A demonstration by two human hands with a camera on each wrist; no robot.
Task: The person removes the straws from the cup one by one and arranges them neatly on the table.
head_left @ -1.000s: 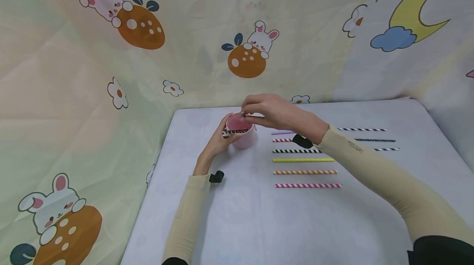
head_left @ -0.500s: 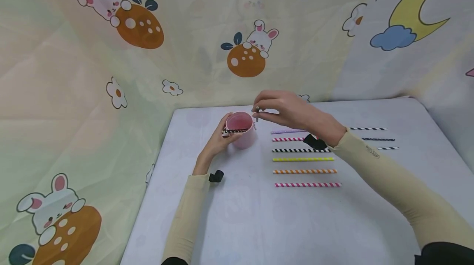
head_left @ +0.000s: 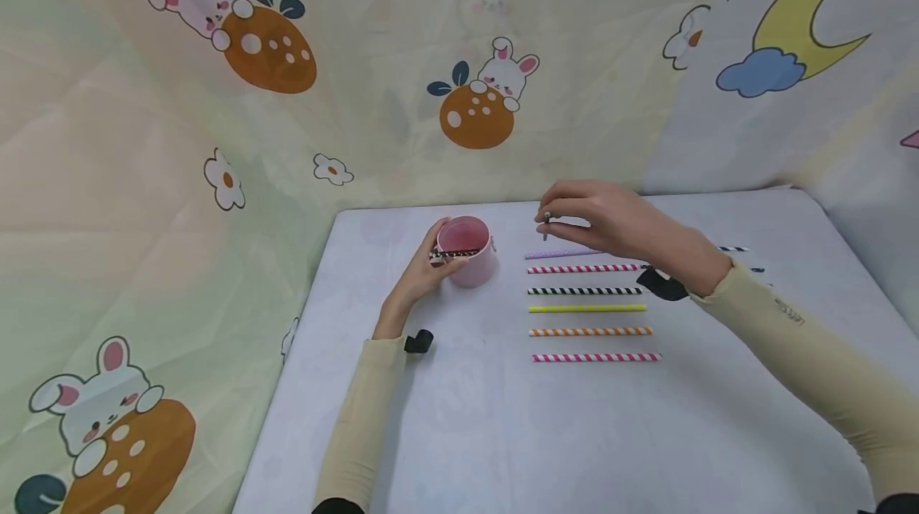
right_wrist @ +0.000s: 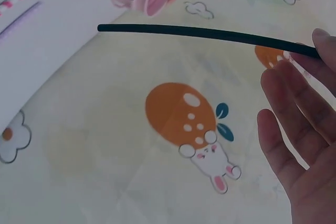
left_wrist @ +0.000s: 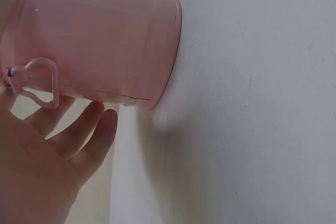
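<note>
My left hand grips a pink bucket at its near left side, thumb by the rim. A black-and-white patterned strip crosses the near rim beside the thumb. In the left wrist view, the bucket's wall and small ear-shaped loop show, with fingers below. My right hand is raised over the back of the table, to the right of the bucket. Between thumb and forefinger it pinches one end of a dark, slender, slightly bowed stick. In the head view that stick appears nearly end-on.
Striped paper straws lie in a row on the white table: purple, red-white, black-white, yellow, orange-white and pink-white. More dark straws lie farther right, partly behind the right arm. A printed cloth hangs behind.
My right hand has moved from over the bucket's mouth to the right, carrying the dark stick along. The left hand and the bucket stay in place.
</note>
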